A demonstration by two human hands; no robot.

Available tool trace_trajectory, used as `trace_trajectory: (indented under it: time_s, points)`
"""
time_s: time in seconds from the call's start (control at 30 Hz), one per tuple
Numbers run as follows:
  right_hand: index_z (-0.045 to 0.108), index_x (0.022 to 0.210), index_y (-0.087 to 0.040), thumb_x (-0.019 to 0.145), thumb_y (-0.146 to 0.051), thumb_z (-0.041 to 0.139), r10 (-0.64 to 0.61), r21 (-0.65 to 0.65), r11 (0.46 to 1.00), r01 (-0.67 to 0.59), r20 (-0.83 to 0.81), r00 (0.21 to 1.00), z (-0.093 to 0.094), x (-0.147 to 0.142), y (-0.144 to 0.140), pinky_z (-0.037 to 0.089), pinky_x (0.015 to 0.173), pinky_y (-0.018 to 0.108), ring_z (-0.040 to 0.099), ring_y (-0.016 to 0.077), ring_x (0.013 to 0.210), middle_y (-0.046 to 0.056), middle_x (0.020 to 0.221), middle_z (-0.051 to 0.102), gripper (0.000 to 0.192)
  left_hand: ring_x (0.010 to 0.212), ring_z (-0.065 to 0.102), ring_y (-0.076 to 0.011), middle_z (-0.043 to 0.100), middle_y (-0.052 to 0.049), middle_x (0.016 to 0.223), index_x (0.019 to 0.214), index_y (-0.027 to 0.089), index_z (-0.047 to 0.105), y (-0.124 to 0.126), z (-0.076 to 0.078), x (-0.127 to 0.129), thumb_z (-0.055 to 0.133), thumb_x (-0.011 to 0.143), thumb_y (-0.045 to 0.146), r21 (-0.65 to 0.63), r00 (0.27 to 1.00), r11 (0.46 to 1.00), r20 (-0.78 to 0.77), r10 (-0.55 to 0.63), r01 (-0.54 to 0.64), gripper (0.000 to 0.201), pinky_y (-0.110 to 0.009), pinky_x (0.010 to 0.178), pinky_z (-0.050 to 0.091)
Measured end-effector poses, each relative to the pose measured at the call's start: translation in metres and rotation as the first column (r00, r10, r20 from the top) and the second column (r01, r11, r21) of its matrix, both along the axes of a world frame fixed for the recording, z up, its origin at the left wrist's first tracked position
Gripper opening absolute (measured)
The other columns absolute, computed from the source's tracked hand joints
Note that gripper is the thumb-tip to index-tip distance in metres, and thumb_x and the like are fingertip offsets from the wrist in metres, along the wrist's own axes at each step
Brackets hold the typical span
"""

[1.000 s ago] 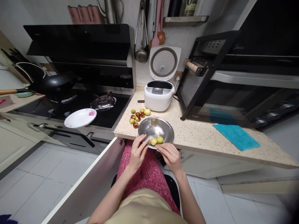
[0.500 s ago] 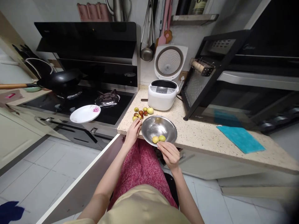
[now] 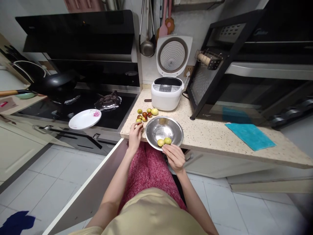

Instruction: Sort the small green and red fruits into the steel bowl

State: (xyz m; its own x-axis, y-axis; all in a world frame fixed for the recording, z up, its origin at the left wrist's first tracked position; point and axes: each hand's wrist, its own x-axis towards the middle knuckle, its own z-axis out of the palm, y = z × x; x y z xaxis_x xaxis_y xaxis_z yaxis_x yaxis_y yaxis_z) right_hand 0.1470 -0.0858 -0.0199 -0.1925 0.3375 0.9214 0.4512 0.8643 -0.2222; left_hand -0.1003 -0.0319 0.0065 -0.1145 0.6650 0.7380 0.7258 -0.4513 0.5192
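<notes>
My left hand (image 3: 135, 136) is at the counter's front edge, fingers bent together, with a small reddish jujube (image 3: 139, 123) partly hidden at the fingertips. Just beyond it, several green and red-brown jujubes (image 3: 144, 114) lie loose in a cluster. Beside them a shiny metal bowl (image 3: 174, 129) sits near the edge. Two yellow-green jujubes (image 3: 164, 141) rest inside, on the side close to me. My right hand (image 3: 174, 157) has its fingers pressed together at the bowl's near rim, by those two fruits; the thumb is mostly hidden.
Behind the bowl stands a white rice cooker (image 3: 166, 98) with its lid raised. A white plate (image 3: 84, 119) overhangs the stove's front edge at left. On the right lie a teal cloth (image 3: 250, 135) and a black oven (image 3: 259, 94). A cabinet door (image 3: 90, 186) juts out at my left.
My left hand has drawn slightly left and back from the cluster, a reddish jujube now at its fingertips. The right hand stays at the bowl's rim. The whole view has shifted a little.
</notes>
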Motion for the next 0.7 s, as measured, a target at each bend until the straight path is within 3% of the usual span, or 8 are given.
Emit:
trace_trajectory:
  time_s: [0.1, 0.23, 0.37, 0.7]
  points:
    - [0.073, 0.130, -0.027, 0.098, -0.009, 0.061, 0.004, 0.019, 1.000, -0.003, -0.009, 1.000, 0.001, -0.001, 0.000, 0.064, 0.093, 0.042, 0.079, 0.0205, 0.098, 0.007, 0.106, 0.082, 0.039, 0.120, 0.065, -0.0243, 0.065, -0.012, 0.126, 0.128, 0.023, 0.070, -0.021, 0.022, 0.006, 0.055, 0.104, 0.019, 0.061, 1.000, 0.998, 0.008, 0.001, -0.001, 0.029, -0.044, 0.107, 0.057]
    - [0.074, 0.128, -0.029, 0.099, -0.010, 0.060, -0.005, -0.012, 1.000, 0.005, -0.014, 1.000, -0.001, -0.002, -0.001, 0.063, 0.094, 0.040, 0.080, 0.0201, 0.098, 0.006, 0.106, 0.082, 0.037, 0.122, 0.066, -0.0228, 0.067, -0.010, 0.130, 0.134, 0.028, 0.067, -0.045, 0.040, 0.018, 0.054, 0.104, 0.018, 0.031, 0.975, 0.982, -0.132, -0.180, 0.185, 0.034, -0.042, 0.105, 0.059]
    - [0.074, 0.129, -0.029, 0.100, -0.012, 0.059, 0.017, -0.040, 0.999, -0.017, -0.004, 1.000, -0.006, -0.003, -0.001, 0.063, 0.096, 0.040, 0.079, 0.0199, 0.100, 0.005, 0.108, 0.082, 0.037, 0.128, 0.065, -0.0225, 0.068, -0.010, 0.134, 0.139, 0.029, 0.064, -0.052, 0.037, 0.026, 0.049, 0.105, 0.014, -0.032, 0.919, 0.953, -0.255, -0.300, 0.302, 0.040, -0.044, 0.105, 0.060]
    - [0.074, 0.129, -0.027, 0.101, -0.014, 0.059, -0.009, 0.010, 1.000, 0.009, 0.030, 0.999, -0.001, -0.002, -0.002, 0.064, 0.091, 0.039, 0.079, 0.0194, 0.097, 0.006, 0.106, 0.082, 0.034, 0.124, 0.068, -0.0239, 0.070, -0.010, 0.135, 0.133, 0.026, 0.068, -0.048, 0.035, 0.022, 0.054, 0.104, 0.015, -0.095, 0.875, 0.944, -0.354, -0.330, 0.317, 0.034, -0.050, 0.108, 0.058]
